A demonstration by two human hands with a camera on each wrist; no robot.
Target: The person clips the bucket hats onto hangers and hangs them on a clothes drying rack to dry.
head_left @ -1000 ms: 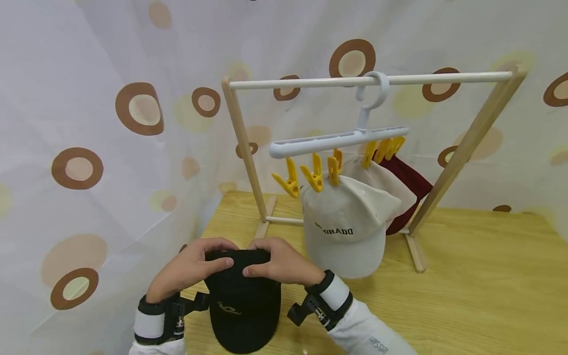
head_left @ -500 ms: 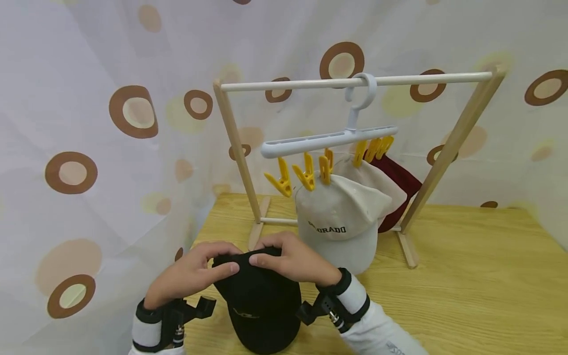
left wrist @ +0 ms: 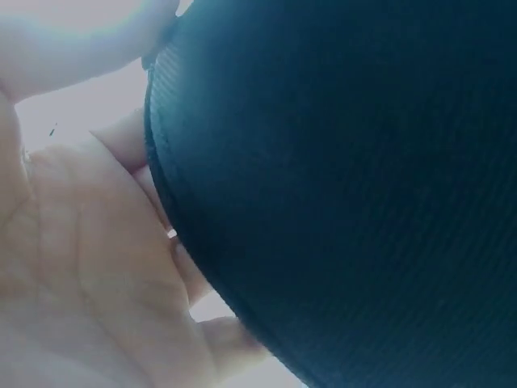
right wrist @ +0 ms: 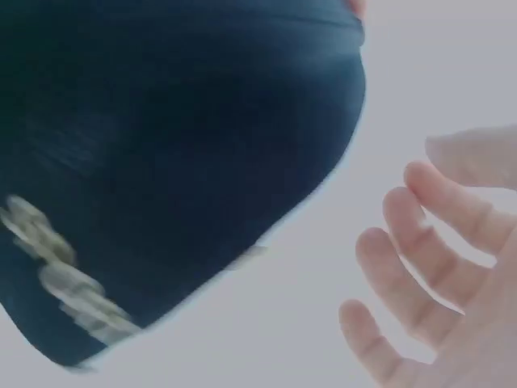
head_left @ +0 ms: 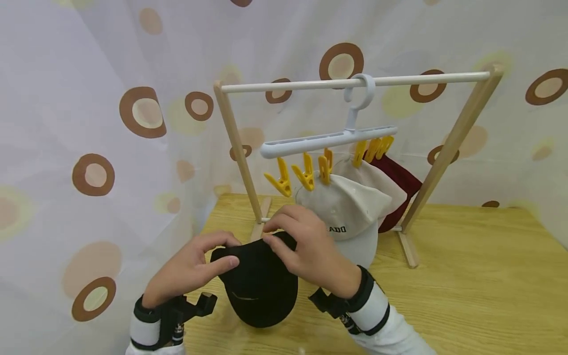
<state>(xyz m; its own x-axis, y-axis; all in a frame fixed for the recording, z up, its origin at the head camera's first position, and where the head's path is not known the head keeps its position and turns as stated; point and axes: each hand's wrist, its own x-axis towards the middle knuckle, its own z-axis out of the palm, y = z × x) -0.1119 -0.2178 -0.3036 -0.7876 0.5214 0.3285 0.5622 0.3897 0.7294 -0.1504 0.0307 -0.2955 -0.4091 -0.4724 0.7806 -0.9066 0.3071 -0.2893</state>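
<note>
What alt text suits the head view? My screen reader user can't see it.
Two hands, left hand and right hand, hold a black cap by its back edge above a wooden table. Behind it, a rack carries a hanger with yellow clips and three clipped caps.

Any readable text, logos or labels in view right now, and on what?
"ADO": end of a dark word on the beige cap front; the right hand hides the rest.
Pale embroidered mark on the black cap, blurred in the right wrist view: unreadable.
Nothing else carries text.
</note>
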